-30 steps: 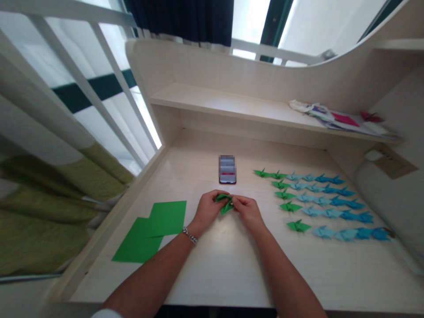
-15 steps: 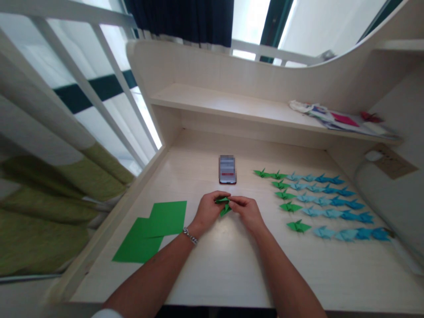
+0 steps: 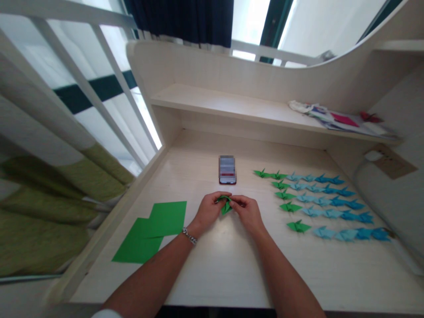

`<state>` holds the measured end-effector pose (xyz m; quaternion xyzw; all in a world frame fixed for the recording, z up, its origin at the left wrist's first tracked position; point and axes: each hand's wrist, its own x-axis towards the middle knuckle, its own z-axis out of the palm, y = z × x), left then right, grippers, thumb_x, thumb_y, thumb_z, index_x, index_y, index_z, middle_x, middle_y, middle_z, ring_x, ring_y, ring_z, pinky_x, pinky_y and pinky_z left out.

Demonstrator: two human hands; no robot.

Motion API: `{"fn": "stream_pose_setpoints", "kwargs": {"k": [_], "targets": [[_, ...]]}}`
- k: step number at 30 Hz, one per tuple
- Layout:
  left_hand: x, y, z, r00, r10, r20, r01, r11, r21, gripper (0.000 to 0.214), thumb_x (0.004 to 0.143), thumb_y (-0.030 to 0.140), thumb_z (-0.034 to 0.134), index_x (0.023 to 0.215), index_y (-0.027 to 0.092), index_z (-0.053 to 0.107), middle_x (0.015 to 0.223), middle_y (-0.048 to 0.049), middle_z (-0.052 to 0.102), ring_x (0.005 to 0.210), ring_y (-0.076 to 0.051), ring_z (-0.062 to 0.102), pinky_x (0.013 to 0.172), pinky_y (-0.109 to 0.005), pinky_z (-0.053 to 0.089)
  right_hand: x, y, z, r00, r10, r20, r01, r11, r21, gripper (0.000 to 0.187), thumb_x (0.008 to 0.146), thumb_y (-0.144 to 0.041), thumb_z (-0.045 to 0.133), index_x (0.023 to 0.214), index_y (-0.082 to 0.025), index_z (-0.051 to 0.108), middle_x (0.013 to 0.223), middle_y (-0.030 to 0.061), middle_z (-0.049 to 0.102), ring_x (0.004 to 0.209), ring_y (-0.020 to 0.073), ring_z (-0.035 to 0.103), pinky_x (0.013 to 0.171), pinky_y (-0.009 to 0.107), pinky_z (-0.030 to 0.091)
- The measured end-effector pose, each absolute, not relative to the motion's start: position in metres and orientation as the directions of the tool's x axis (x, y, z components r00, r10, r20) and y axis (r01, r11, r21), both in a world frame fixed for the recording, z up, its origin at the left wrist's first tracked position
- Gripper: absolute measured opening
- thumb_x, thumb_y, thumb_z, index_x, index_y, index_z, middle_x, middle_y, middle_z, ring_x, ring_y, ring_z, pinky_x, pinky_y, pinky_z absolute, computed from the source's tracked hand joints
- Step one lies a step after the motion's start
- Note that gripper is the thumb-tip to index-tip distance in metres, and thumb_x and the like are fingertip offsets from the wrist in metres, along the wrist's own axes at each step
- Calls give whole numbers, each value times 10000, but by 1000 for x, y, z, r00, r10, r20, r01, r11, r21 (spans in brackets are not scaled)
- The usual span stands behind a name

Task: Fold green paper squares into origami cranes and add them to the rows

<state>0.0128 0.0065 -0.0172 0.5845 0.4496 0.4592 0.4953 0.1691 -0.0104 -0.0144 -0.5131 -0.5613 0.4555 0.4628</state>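
A small, partly folded green paper figure (image 3: 225, 205) is held just above the pale wooden desk (image 3: 218, 265) at its middle. My left hand (image 3: 208, 210) pinches its left side with closed fingers. My right hand (image 3: 247, 213) pinches its right side, fingers closed too. A bracelet sits on my left wrist. Most of the paper is hidden between my fingers.
A phone (image 3: 227, 169) lies just beyond my hands. Flat green paper sheets (image 3: 150, 229) lie at the left. Rows of several folded green and blue paper cranes (image 3: 318, 203) fill the right side. A shelf above holds papers (image 3: 338, 118).
My hands have drawn a little closer together on the green paper, and less of the paper shows between them. Nothing else has moved.
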Motion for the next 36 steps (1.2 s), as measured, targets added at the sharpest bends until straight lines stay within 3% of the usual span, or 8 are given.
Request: {"fn": "stream_pose_setpoints", "kwargs": {"k": [9, 22, 28, 36], "targets": [[14, 5, -18, 175, 983, 58, 93, -75, 993, 300, 667, 151, 653, 962, 147, 707, 955, -98, 709, 869, -210, 647, 812, -340, 511, 169, -11, -14, -6, 996, 85, 232, 84, -969, 218, 732, -269, 629, 912, -196, 727, 886, 55, 726, 815, 217, 662, 809, 373, 512], [16, 8, -23, 160, 987, 15, 140, -38, 989, 307, 662, 97, 606, 942, 149, 718, 946, -93, 717, 861, -211, 652, 820, -346, 503, 168, -12, -16, -10, 996, 89, 284, 88, -955, 211, 750, -226, 614, 928, -217, 728, 900, 48, 716, 834, 213, 652, 807, 365, 506], [15, 6, -16, 252, 968, 10, 148, -49, 988, 290, 666, 111, 581, 915, 146, 727, 817, -62, 725, 777, -196, 646, 759, -320, 505, 172, -14, -8, -123, 975, 187, 351, 219, -910, 226, 781, -259, 623, 986, -254, 717, 932, 55, 670, 824, 188, 616, 720, 303, 497], [15, 3, -11, 335, 942, -32, 174, -28, 984, 184, 705, 216, 565, 777, 119, 703, 659, -37, 662, 601, -146, 554, 566, -247, 434, 171, -15, -7, -196, 926, 322, 436, 377, -818, 229, 833, -211, 572, 1014, -258, 704, 912, 47, 679, 861, 183, 612, 788, 305, 475]]}}
